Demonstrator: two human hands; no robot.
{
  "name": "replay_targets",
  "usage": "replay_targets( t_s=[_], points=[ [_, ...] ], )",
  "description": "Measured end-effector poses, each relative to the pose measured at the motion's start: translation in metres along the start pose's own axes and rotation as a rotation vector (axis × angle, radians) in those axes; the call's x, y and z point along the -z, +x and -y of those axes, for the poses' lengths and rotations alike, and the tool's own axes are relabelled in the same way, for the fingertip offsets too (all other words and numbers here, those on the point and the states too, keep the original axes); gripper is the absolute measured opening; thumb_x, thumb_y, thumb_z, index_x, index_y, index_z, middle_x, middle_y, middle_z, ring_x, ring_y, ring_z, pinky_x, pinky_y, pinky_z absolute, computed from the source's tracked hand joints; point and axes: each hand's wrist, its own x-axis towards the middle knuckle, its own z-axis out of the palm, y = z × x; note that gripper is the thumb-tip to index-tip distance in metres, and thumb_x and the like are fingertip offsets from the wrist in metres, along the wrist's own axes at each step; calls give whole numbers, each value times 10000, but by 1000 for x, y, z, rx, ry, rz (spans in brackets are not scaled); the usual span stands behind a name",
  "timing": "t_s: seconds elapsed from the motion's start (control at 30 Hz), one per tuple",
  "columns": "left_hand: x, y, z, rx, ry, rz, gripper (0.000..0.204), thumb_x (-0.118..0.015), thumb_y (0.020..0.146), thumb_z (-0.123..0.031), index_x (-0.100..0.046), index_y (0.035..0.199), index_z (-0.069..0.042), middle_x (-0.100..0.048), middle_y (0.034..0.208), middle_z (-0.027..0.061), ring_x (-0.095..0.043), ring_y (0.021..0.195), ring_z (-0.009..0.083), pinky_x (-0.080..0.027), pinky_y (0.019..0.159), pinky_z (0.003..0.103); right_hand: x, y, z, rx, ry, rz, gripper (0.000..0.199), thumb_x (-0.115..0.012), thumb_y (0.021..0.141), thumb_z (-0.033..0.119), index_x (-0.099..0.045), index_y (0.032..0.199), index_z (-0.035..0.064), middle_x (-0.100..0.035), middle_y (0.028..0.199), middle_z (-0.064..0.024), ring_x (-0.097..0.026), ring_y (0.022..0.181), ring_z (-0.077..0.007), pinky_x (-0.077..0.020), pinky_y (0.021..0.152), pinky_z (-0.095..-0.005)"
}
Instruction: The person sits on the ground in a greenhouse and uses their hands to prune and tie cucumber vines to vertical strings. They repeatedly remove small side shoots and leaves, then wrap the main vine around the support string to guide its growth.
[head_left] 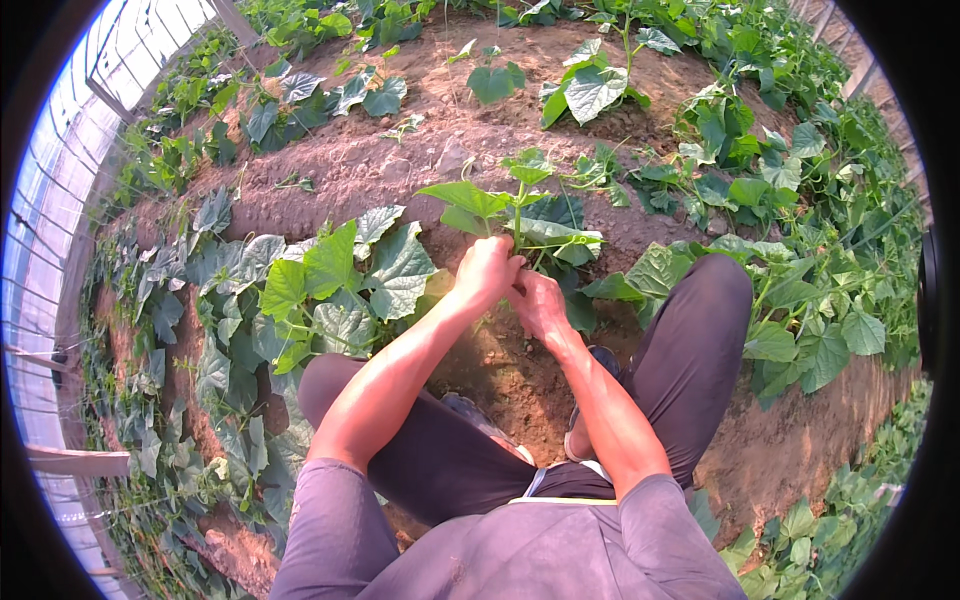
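Observation:
Both my hands meet at the stem of a leafy vine plant (468,198) straight ahead of me. My left hand (486,268) is closed around the stem just below its upper leaves. Close against it, slightly lower and to the right, my right hand (540,302) has its fingers pinched together at the same stem. What lies between the right fingertips is too small and hidden to make out. Broad green leaves (560,236) spread out behind and to the right of my hands. The stem's lower part is hidden by my hands.
More vine plants stand to the left (400,270) and right (820,345). Beyond my hands runs a raised soil ridge (330,195), with further vines (596,90) behind. My bent knees (705,310) flank my arms. A framed translucent wall (50,230) curves along the left.

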Motion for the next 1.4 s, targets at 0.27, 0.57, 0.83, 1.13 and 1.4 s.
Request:
replay_targets(
  t_s=[0.27,0.57,0.83,1.13,1.4],
  points=[
    [9,5,15,56,-241,51,176,-763,968,-170,-774,992,4,-754,757,153,-743,669,213,-578,661,399,41,17,38,123,-2,-339,161,-766,970,139,-766,1096,38,-746,1013,-126,-725,863,-312,-577,779,-407],
    [4,7,13,-98,-54,6,231,-783,950,-225,-765,986,2,-742,745,139,-721,641,212,-566,662,405,61,31,12,181,-204,-416,122,-754,946,113,-781,1048,51,-734,962,-126,-730,889,-357,-577,776,-440],
    [10,3,-2,51,-92,63,258,-801,939,-276,-781,1008,-28,-764,795,176,-768,730,287,-584,722,436,82,39,33,-32,-22,-246,421,-789,939,136,-705,1342,50,-727,1205,-127,-739,889,-287,-594,800,-396],
    [20,-1,-35,314,-640,137,762,-722,1006,-155,-321,1638,-11,-800,1033,198,-787,778,262,-621,634,393,65,54,16,-240,555,-151,258,-793,1004,193,-755,1117,-36,-740,844,-36,-632,696,-75,-523,619,-283],
    [38,-3,-40,-467,-270,-454,155,-708,987,-65,-712,1140,-44,-746,1160,127,-773,904,318,-625,758,404,68,54,32,-130,339,-18,211,-804,994,144,-748,1076,-42,-746,848,-35,-641,680,-82,-526,598,-269]
  ],
)
